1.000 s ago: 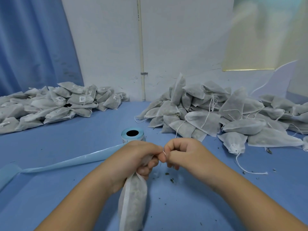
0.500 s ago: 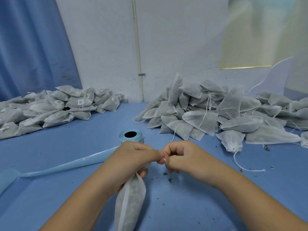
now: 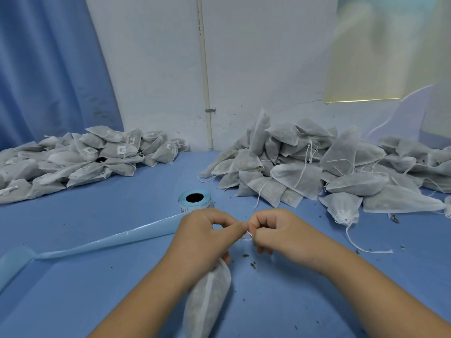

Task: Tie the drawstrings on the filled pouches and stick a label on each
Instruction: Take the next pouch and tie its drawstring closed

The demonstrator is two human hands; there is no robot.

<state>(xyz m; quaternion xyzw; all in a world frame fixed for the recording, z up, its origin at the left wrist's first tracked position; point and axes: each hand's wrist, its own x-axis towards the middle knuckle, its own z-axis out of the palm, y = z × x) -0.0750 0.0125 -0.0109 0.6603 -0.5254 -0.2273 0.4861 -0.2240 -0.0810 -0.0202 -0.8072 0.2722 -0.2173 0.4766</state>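
Currently the pouch point(image 3: 207, 296) hangs below the left hand point(image 3: 205, 232), which grips its gathered neck. Whether its lower end touches the worktop point(image 3: 97, 289) cannot be told. Left thumb and forefinger meet the right hand point(image 3: 275, 230) fingers point(image 3: 256, 224), and both pinch the thin white drawstring point(image 3: 248, 234) between them.

Handling, as judged:
- Pouch: light, soft fabric over a loose fill that shifts and sheds crumbs. Hold it at the neck, not the body.
- Drawstring: fine and likely to slip. Pinch it close to the knot and pull evenly.

The label roll point(image 3: 194, 201) stands just beyond the hands.
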